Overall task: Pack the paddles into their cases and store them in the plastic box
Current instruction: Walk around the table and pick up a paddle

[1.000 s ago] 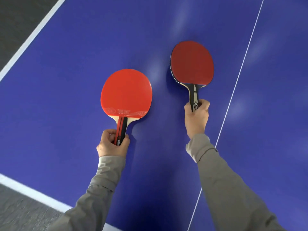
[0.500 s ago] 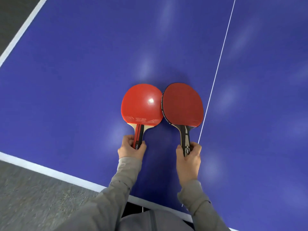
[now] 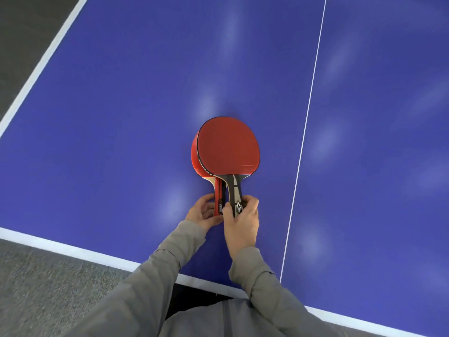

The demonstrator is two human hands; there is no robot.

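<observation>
Left hand point(image 3: 205, 210) gripped lower paddle point(image 3: 194, 154), right hand point(image 3: 240, 215) gripped top paddle point(image 3: 228, 147). Best squared the blades flush before casing; no cases seen.

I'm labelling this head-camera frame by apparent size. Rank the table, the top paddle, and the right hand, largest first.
1. Table, filling most of the frame.
2. Top paddle.
3. Right hand, gripping the top paddle's handle; it looks smaller than the paddle though nearer the camera.

We see small white print on the left paddle's handle point(image 3: 220, 207), a logo on the right handle point(image 3: 239, 207), edge-tape lettering point(image 3: 203, 164); none readable.
</observation>
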